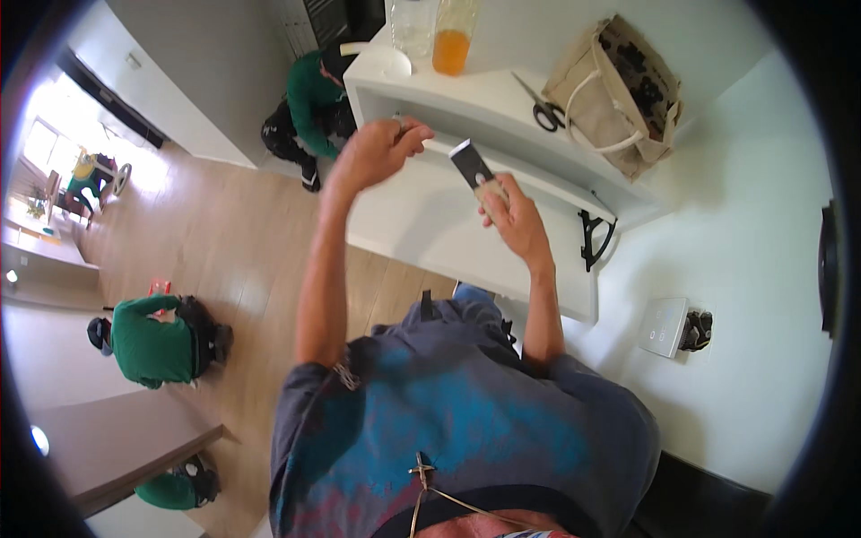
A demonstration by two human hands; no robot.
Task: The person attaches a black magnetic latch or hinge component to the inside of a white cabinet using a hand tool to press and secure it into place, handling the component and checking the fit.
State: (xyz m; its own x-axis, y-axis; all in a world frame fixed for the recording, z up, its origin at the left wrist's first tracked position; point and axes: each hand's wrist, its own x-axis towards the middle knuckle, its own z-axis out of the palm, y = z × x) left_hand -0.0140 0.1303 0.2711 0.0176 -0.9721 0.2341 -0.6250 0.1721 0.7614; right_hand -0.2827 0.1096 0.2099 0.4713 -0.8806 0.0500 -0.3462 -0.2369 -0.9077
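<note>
My left hand is raised by the front edge of a white shelf unit, fingers curled around something small and pale, too unclear to name. My right hand grips a flat rectangular dark-and-tan object with a white end, held over the unit's fold-down panel. Behind my hands, on the top, are black-handled scissors, a bottle of orange liquid, a clear container, a white dish and a beige tote bag. A black hinged bracket joins the panel at the right.
A co-worker in green crouches at the unit's left end. Another crouches on the wooden floor at lower left. A mirror shows a green-clad figure. At right, a loose silver plate hangs by a wall opening with wires.
</note>
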